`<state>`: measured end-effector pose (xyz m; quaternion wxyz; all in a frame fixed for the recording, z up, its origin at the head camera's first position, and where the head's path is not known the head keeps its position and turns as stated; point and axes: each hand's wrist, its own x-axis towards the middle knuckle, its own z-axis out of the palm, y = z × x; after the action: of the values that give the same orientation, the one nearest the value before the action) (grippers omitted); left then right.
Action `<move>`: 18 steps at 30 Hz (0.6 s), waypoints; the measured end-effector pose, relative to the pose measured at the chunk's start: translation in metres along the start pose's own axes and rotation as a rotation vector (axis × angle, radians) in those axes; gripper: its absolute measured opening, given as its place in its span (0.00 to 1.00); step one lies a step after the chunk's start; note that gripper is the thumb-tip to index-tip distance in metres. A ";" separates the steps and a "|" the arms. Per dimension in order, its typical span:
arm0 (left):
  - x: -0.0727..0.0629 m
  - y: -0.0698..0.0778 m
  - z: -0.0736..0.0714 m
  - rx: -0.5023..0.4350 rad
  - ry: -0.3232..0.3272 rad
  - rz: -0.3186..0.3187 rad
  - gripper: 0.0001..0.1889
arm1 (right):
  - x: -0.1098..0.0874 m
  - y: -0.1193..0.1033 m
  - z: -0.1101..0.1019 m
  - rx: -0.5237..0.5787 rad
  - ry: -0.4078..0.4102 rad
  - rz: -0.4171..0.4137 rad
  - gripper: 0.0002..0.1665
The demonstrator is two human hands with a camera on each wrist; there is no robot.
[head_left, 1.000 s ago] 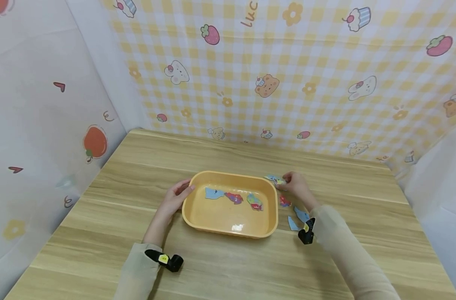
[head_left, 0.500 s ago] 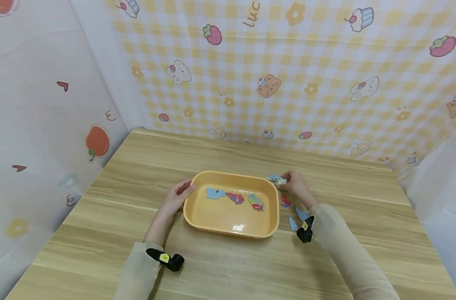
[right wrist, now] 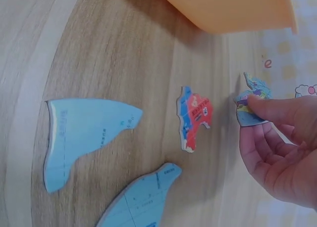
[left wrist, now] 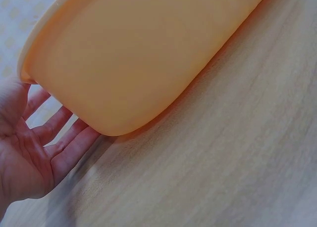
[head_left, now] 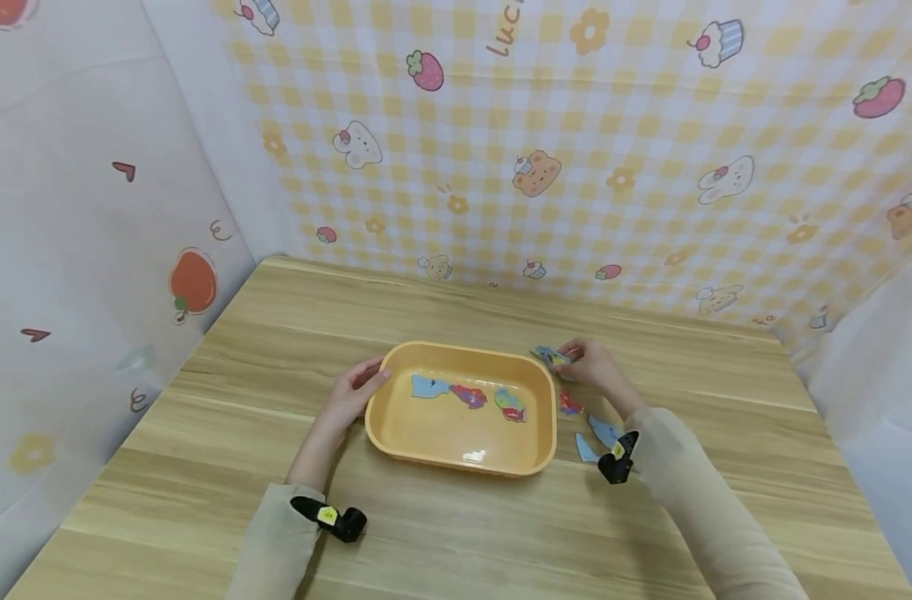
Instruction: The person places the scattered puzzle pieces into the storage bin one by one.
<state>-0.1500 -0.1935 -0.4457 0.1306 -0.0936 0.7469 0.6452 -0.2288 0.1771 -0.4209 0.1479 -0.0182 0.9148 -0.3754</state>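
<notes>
A yellow plastic basin (head_left: pixel 456 467) stands on the wooden table. My left hand (head_left: pixel 351 392) holds its left end, thumb at the rim; in the left wrist view the fingers (left wrist: pixel 74 143) lie against the outer wall. Three puzzle pieces lie inside in a row: a light blue one (head_left: pixel 429 387), a red-purple one (head_left: pixel 468 396) and a green-red one (head_left: pixel 511 405). Beyond the basin's far right corner, my right hand (head_left: pixel 593 369) pinches a multicoloured map-like puzzle piece (right wrist: pixel 251 106) between thumb and fingers. The fingers partly hide it.
Right of the basin lie a red-and-blue puzzle piece (right wrist: pixel 194 118) and two light blue ones, one broad (right wrist: pixel 86 138) and one curved (right wrist: pixel 141 200). A checked cloth (head_left: pixel 471 167) hangs behind the table (head_left: pixel 456 542), with white cloth (head_left: pixel 88 250) on the left.
The puzzle piece in my right hand has changed its tilt and now looks darker, beside the basin's far right corner. The left hand and basin have stayed in place.
</notes>
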 end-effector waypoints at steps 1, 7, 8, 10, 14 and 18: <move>0.000 0.000 0.000 0.002 0.000 -0.001 0.31 | 0.000 0.000 -0.001 0.005 0.000 -0.002 0.19; 0.000 -0.001 0.000 0.007 0.002 -0.002 0.31 | -0.003 -0.002 -0.008 0.040 0.012 -0.001 0.20; 0.000 -0.001 0.000 0.006 0.004 -0.002 0.30 | -0.003 -0.002 -0.008 0.056 0.008 0.003 0.20; 0.001 -0.001 0.000 0.007 0.005 0.000 0.30 | -0.004 -0.004 -0.010 0.088 0.008 0.002 0.21; 0.001 -0.001 0.000 0.010 0.001 0.002 0.30 | -0.007 -0.007 -0.013 0.146 0.003 -0.011 0.22; 0.001 0.000 0.000 0.012 -0.006 0.004 0.30 | -0.009 -0.011 -0.015 0.160 0.006 -0.042 0.22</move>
<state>-0.1508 -0.1934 -0.4462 0.1321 -0.0891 0.7504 0.6414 -0.2252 0.1808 -0.4012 0.1383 -0.0244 0.8817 -0.4503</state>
